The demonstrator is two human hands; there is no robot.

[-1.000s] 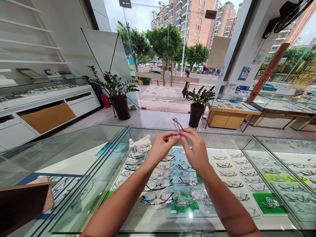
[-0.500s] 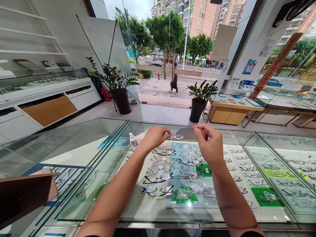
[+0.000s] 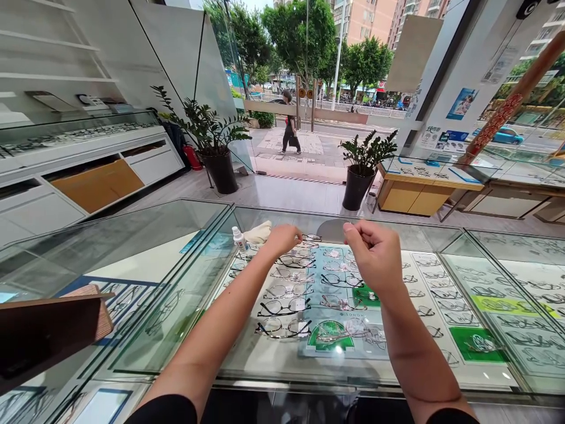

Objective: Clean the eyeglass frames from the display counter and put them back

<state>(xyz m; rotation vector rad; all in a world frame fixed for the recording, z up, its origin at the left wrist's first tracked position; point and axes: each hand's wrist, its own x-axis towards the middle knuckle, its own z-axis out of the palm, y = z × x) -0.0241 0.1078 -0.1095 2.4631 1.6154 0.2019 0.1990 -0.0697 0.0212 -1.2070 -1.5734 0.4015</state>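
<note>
My left hand [image 3: 285, 240] reaches over the far part of the glass display counter [image 3: 247, 377]. Its fingers are pinched at the left end of a pair of eyeglasses [image 3: 313, 238]. My right hand [image 3: 377, 253] is raised to the right of it, thumb and forefinger pressed together and the other fingers curled. Whatever those fingertips hold, if anything, is too small to make out. Below both hands, rows of eyeglass frames [image 3: 285, 306] lie in the counter. A dark round mat [image 3: 331, 229] shows between the hands.
A small white bottle [image 3: 239, 239] stands beside a cream cloth [image 3: 258, 233] left of my left hand. A brown box-like object [image 3: 48, 338] juts in at the lower left. Potted plants [image 3: 220, 171] and another display table [image 3: 419, 191] stand beyond the counter.
The view has tilted down slightly. My left hand and the eyeglasses have shifted a little left, and more of the cloth shows. My right hand stays raised and pinched. A passer-by outside has moved left.
</note>
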